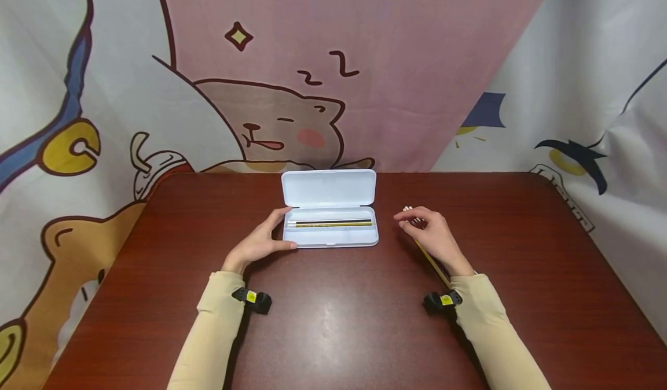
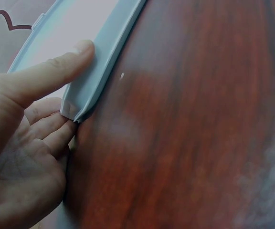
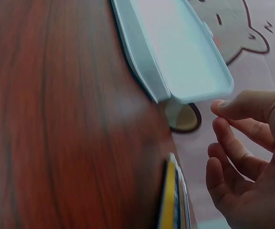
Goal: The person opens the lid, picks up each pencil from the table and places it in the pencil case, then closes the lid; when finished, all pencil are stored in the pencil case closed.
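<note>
A white pencil case [image 1: 328, 188] lies with its lid raised on the table. Inside its long compartment are a few pencils [image 1: 333, 224], dark and yellow, their pale ends to the left. My left hand [image 1: 259, 242] holds the case's left end, thumb [image 2: 70, 62] on the front rim and fingers round the far side. To the right of the case, my right hand [image 1: 431, 235] hovers over several loose pencils [image 3: 168, 200], which it partly hides in the head view. Its fingers are loosely bent, with nothing seen between them.
The dark reddish wooden table [image 1: 333, 320] extends all round the case. Behind it hangs a cloth [image 1: 417, 48] printed with cartoon animals. A black wrist camera [image 1: 257, 301] is strapped to the left sleeve, another camera [image 1: 438, 301] to the right.
</note>
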Tool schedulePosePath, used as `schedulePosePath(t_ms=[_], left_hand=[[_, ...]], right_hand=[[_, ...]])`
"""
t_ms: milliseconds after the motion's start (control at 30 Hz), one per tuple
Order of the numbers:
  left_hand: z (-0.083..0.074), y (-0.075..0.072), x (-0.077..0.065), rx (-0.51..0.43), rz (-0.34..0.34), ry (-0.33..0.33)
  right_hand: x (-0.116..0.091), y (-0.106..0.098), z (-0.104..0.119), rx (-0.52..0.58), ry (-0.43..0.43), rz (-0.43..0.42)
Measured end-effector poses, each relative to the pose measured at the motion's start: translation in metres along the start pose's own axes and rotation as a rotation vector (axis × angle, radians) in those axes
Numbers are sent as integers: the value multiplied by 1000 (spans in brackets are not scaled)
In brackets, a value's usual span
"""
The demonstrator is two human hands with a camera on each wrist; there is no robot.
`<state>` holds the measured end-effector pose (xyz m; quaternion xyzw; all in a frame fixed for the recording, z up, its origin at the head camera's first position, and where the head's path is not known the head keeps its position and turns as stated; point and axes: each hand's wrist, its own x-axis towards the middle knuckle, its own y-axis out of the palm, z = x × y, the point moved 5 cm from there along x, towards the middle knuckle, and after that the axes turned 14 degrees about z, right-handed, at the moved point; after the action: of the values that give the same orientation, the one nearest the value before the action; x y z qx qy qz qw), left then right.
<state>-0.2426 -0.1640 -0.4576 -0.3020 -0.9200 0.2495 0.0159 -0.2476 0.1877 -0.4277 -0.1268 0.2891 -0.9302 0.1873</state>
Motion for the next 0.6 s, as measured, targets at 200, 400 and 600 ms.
schedulePosePath(t_ms=[200, 400, 600], left_hand=[[14, -1, 3, -2, 0, -8], [14, -2, 3, -1, 7, -39], [15, -2, 3, -2, 9, -41]], right_hand=[[-19, -19, -11, 22, 62, -42], [-35, -31, -28, 11, 196, -9], [-48, -38, -38, -14, 229, -20]])
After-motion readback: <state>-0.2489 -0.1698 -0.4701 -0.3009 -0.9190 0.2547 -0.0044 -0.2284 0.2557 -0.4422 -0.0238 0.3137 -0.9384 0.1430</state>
